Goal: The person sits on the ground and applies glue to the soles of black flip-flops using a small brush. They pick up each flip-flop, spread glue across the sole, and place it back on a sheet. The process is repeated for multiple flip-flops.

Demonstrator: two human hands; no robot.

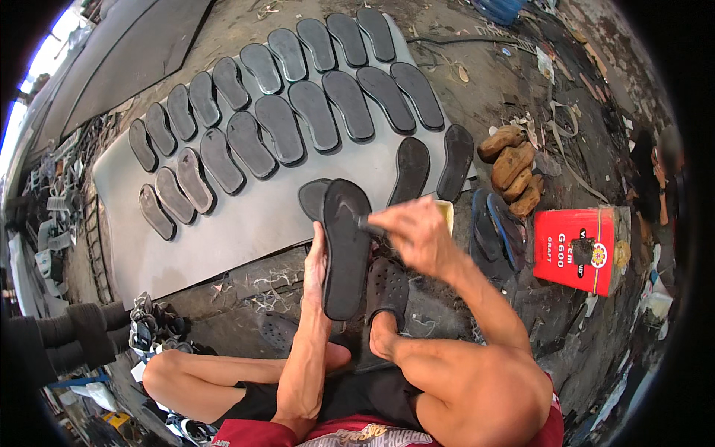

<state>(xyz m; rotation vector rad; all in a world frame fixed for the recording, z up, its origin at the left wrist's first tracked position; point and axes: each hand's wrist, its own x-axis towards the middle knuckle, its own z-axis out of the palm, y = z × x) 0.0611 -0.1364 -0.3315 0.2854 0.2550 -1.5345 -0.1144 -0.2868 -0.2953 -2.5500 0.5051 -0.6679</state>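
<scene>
My left hand (317, 257) grips a black shoe sole (346, 264) by its left edge, holding it upright in front of me. My right hand (418, 235) is closed around a small dark brush (365, 223), blurred, its tip at the sole's upper part. A shiny wet-looking streak marks the sole there. Behind it, another dark sole (312, 198) shows in part; whether it lies on the sheet or is held too, I cannot tell. A yellowish container (445, 211) is partly hidden behind my right hand.
Rows of dark soles (314, 115) lie on a grey sheet (216, 249). To the right are wooden shoe lasts (512, 165), a pair of flip-flops (497, 227) and a red box (572, 249). Scraps litter the ground. My foot wears a black clog (386, 290). Stacked dark strips (71, 335) stand left.
</scene>
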